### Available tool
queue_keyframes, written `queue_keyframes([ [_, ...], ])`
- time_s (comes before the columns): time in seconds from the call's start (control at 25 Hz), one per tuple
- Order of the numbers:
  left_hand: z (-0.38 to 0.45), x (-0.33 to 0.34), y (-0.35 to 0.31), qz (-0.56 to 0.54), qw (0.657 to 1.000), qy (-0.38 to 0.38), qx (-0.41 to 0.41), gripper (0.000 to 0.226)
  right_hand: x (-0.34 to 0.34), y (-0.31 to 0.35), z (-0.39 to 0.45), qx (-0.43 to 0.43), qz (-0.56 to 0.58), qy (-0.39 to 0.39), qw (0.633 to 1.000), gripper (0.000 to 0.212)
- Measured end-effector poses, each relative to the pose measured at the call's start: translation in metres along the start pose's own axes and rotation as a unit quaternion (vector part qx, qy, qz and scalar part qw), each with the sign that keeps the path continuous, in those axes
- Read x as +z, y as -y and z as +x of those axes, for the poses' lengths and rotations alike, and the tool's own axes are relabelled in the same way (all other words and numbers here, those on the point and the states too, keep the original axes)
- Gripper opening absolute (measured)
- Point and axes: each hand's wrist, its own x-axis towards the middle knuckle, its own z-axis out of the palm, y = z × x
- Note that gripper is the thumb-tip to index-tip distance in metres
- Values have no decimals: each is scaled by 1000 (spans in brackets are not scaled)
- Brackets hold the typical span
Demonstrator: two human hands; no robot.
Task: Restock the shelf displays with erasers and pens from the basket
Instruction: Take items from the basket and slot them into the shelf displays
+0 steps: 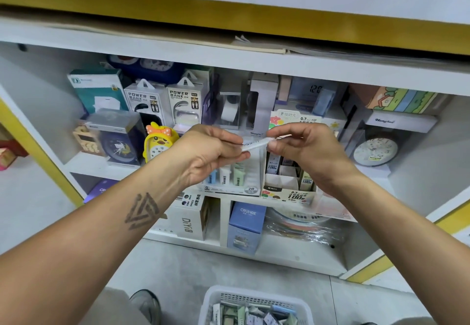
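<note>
White shelf unit point(254, 60) fills upper frame; white plastic basket point(211, 296) sits at bottom centre. Slim white pen point(255, 144) is held level at frame centre, pinched at either end by left hand point(206, 154) and right hand point(307, 146) fingers. It should be lowered upright into the clear display box point(256, 172) below; the overhanging shelf edge leaves little headroom.

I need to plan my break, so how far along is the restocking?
Done: the clear display box on the shelf already holds a few packets. In hand: the left hand and right hand hold a white pen between them. Left: the basket on the floor still holds many packets.
</note>
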Motion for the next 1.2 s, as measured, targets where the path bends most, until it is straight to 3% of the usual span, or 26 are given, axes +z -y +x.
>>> queue_keyframes([
  [0.04, 1, -3, 0, 21, 1000, -7, 10, 15, 4, 1, 2, -22, -20, -11, 1000, 13],
  [0.12, 6, -12, 4, 182, 980, -49, 67, 8, 11, -1, 7, -70, -100, -41, 992, 10],
  [0.16, 9, -20, 6, 302, 944, -72, 110, 8, 16, -3, 11, -92, -152, -55, 983, 11],
  [0.28, 12, -43, 12, 600, 776, -60, 185, 27, 32, -10, 21, -163, -298, -73, 938, 12],
  [0.36, 10, -54, 16, 682, 710, -11, 174, 46, 45, -17, 27, -214, -361, -67, 905, 14],
  [0.52, 1, -59, 22, 735, 645, 84, 189, 64, 64, -32, 38, -203, -407, -49, 889, 7],
  [0.64, -2, -60, 23, 756, 619, 110, 181, 67, 74, -37, 45, -192, -416, -31, 888, 7],
  [0.96, -2, -61, 24, 757, 619, 124, 170, 72, 76, -38, 53, -171, -439, 25, 882, 5],
  [1.12, 0, -61, 24, 757, 619, 129, 166, 72, 79, -38, 51, -170, -473, 88, 860, 29],
  [1.2, -1, -59, 25, 760, 619, 115, 159, 72, 78, -36, 48, -175, -488, 81, 851, 39],
])
